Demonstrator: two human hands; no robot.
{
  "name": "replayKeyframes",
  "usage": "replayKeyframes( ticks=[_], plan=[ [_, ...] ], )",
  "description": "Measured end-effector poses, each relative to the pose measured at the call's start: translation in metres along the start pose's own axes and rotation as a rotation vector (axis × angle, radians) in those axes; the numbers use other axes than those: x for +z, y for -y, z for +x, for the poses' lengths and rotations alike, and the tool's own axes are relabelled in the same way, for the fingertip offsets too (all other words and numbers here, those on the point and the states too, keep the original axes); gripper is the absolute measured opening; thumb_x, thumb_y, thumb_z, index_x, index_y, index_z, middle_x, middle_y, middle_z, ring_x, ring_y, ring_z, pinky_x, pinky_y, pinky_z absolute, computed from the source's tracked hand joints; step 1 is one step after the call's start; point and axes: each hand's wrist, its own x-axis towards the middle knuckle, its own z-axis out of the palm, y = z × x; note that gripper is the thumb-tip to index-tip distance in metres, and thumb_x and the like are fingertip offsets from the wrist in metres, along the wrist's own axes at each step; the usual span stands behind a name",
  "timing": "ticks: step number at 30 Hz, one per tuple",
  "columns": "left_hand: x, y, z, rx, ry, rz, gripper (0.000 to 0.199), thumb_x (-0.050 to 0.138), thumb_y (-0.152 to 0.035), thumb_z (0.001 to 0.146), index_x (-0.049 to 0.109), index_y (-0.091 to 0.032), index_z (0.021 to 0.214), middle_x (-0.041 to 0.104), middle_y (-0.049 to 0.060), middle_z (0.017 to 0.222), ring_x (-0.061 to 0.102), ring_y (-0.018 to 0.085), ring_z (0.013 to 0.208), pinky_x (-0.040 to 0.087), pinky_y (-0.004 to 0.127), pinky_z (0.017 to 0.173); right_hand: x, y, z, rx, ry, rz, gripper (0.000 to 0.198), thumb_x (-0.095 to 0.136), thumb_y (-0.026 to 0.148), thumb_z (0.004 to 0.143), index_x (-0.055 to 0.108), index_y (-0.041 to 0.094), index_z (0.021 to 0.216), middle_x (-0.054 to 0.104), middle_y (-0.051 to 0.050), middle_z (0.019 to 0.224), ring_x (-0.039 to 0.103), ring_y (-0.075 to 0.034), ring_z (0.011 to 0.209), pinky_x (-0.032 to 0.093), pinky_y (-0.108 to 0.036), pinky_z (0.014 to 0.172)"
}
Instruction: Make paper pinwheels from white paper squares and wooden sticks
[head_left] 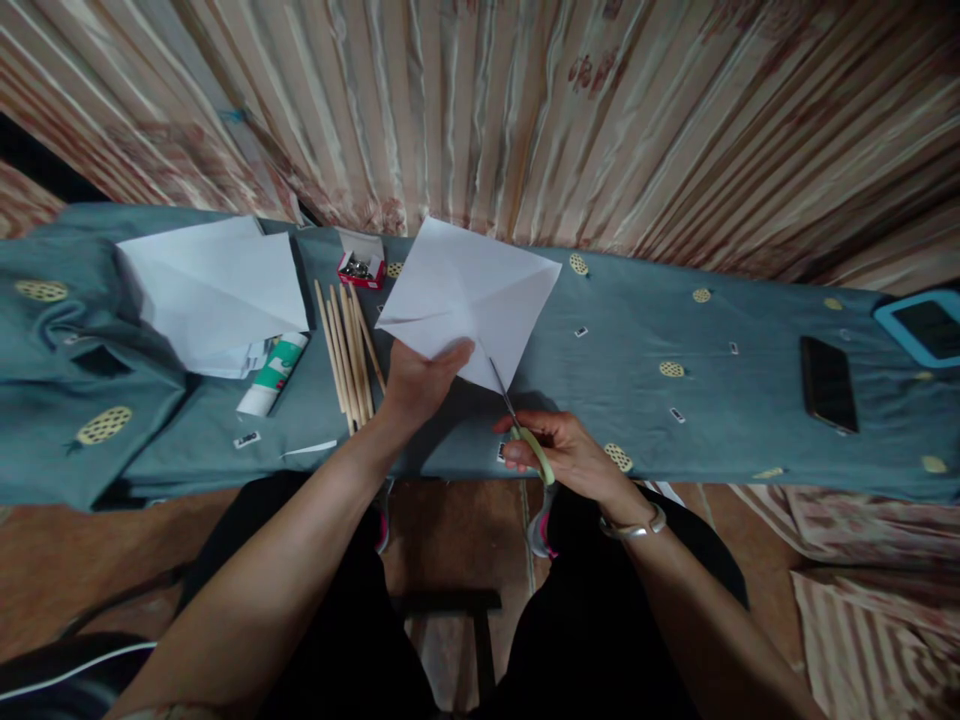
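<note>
My left hand [426, 382] grips the lower left edge of a square sheet of white paper [480, 290], its thumb lying on top. The sheet is creased, with a slit running inward from its left corner. In my right hand [559, 448] is a pair of scissors [534, 446] with yellow-green handles, fingers wrapped round them. Their blades meet the paper at its bottom corner, pointing up and left toward its middle. Just left of my left hand lie several thin wooden sticks [346, 350], side by side.
A small red box [361, 268] with metal pieces stands open behind the sticks. Farther left are more white sheets [217, 290], a green-and-white glue stick [274, 374] and a paper sliver [309, 448]. A phone [828, 384] and a blue-framed tablet [926, 328] lie right on the green cloth [630, 330].
</note>
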Motion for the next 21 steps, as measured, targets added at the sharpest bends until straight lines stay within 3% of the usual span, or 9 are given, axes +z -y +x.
replayKeyframes(
  ticks=[14,21],
  plan=[
    [-0.0018,0.0025,0.001,0.022,-0.016,-0.014,0.049,0.077,-0.028,0.066,0.061,-0.016,0.11,0.074,0.007,0.092,0.07,0.024,0.082,0.057,0.039,0.085,0.0017,-0.0016,0.0038,0.075,-0.061,0.105,0.046,0.091,0.042,0.05,0.072,0.019,0.086,0.067,0.005,0.062,0.063,-0.01,0.057,0.053,-0.02,0.056],
    [-0.0027,0.002,0.0012,0.025,-0.003,0.02,0.046,0.076,-0.029,0.068,0.062,-0.018,0.11,0.074,0.007,0.091,0.07,0.026,0.089,0.057,0.041,0.087,0.0012,-0.0055,0.0048,0.031,-0.044,0.074,0.044,0.089,0.043,0.055,0.072,0.019,0.087,0.066,0.004,0.063,0.061,-0.009,0.054,0.052,-0.02,0.054]
  ],
)
